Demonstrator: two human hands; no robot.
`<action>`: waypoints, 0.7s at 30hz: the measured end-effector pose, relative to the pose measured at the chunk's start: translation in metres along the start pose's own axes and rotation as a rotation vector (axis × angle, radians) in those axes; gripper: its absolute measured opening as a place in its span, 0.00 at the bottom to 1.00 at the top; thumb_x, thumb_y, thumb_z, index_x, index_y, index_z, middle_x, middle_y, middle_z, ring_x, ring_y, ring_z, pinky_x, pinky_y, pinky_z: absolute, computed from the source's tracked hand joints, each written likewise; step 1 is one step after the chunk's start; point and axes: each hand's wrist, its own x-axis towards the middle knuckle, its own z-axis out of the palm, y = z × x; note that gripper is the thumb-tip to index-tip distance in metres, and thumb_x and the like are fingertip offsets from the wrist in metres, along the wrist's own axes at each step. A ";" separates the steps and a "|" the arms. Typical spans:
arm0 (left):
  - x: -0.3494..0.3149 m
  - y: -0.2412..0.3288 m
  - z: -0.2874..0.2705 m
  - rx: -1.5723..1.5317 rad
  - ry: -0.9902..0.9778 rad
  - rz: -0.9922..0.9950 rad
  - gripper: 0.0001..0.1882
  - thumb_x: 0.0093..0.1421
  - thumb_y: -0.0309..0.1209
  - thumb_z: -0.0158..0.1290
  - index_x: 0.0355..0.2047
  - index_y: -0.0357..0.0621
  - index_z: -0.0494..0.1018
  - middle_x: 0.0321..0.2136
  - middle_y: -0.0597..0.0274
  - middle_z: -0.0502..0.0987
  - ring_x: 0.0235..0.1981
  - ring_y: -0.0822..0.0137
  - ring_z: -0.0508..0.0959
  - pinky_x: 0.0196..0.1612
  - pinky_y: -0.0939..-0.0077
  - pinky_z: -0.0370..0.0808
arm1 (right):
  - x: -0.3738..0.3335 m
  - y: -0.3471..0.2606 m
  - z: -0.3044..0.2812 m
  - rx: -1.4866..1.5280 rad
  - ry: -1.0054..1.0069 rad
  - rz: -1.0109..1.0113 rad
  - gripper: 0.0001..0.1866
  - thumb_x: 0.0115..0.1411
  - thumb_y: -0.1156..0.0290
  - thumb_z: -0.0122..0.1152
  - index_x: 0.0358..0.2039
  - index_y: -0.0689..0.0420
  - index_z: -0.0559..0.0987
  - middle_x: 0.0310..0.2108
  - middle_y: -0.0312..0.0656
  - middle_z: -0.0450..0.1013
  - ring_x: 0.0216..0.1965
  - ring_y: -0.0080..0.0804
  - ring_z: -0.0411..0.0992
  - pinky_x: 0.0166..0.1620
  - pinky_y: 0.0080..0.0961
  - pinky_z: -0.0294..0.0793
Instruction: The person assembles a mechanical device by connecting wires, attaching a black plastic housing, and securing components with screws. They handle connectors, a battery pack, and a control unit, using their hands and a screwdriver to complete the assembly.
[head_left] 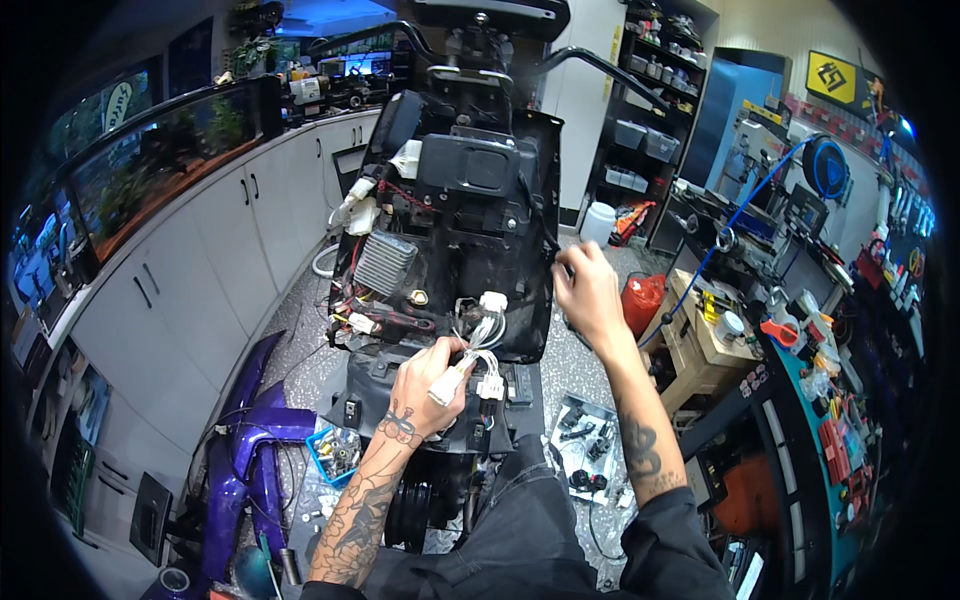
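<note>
My left hand (428,385) is closed around a bundle of white wires (484,335). White plug connectors hang from the bundle: one (446,385) lies against my fingers, another (490,386) dangles beside it, and a third (493,300) points away from me. Beneath is the stripped black body of a scooter (485,265), with a finned metal box (384,263) and loose wiring on its left side. Off the body's right edge, my right hand (588,290) is raised with its fingers curled together. Whatever it may hold, apart from a dark bit at the fingertips, is hidden.
Purple body panels (245,450) lie on the floor at left, near a blue tray of small hardware (335,455). A tray of black parts (583,450) sits right of my legs. White cabinets (190,330) line the left; a cluttered workbench (825,400) stands at right.
</note>
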 end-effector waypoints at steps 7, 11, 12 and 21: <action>0.009 0.007 0.008 -0.104 0.106 -0.161 0.11 0.63 0.32 0.62 0.43 0.43 0.75 0.31 0.48 0.84 0.33 0.44 0.84 0.35 0.55 0.80 | -0.054 -0.077 0.004 0.948 -0.436 0.436 0.30 0.60 0.72 0.73 0.59 0.71 0.74 0.50 0.49 0.79 0.49 0.29 0.79 0.50 0.27 0.82; 0.015 0.003 0.017 -0.078 0.103 -0.222 0.15 0.61 0.39 0.62 0.42 0.43 0.81 0.31 0.49 0.84 0.32 0.44 0.85 0.35 0.56 0.81 | -0.046 -0.076 0.037 1.027 -0.318 0.350 0.32 0.59 0.74 0.75 0.61 0.72 0.73 0.55 0.51 0.77 0.53 0.32 0.78 0.55 0.29 0.81; 0.017 0.002 0.014 -0.156 0.094 -0.255 0.17 0.61 0.39 0.63 0.45 0.41 0.80 0.32 0.49 0.85 0.34 0.48 0.86 0.37 0.59 0.82 | -0.043 -0.077 0.046 1.057 -0.298 0.342 0.30 0.59 0.75 0.74 0.60 0.72 0.74 0.54 0.50 0.78 0.52 0.31 0.78 0.55 0.29 0.81; 0.050 -0.011 0.024 -0.898 0.232 -0.432 0.17 0.72 0.37 0.55 0.52 0.34 0.76 0.41 0.63 0.83 0.42 0.75 0.80 0.47 0.78 0.77 | -0.030 -0.104 0.055 0.645 -0.046 0.105 0.12 0.58 0.80 0.70 0.43 0.65 0.84 0.38 0.43 0.83 0.36 0.26 0.81 0.43 0.23 0.80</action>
